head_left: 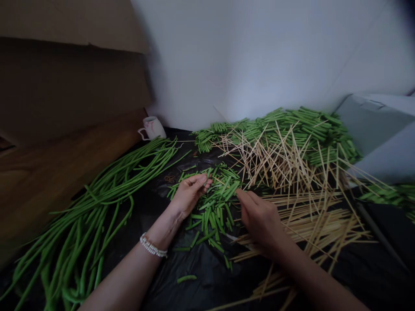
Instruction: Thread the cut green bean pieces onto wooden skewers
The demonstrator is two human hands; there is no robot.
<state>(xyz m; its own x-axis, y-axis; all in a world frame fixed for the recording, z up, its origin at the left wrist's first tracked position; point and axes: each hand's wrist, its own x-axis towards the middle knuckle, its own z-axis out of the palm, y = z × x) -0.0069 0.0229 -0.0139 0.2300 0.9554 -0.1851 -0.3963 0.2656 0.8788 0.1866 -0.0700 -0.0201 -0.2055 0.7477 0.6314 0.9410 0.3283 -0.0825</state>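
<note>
My left hand, with a beaded bracelet on its wrist, is closed in a pinch on a short piece of green long bean. Across from it, my right hand grips a thin bamboo skewer, whose length runs toward the left fingertips. Whether the tip has entered the bean is too small to tell. Below both hands lies a loose pile of cut bean pieces. Bare skewers are heaped beside and under my right forearm.
Long uncut beans spread along the left. A white mug stands behind them. Skewers threaded with bean pieces are stacked at the back right, sticks pointing forward. Black plastic sheeting covers the surface. A pale box stands far right.
</note>
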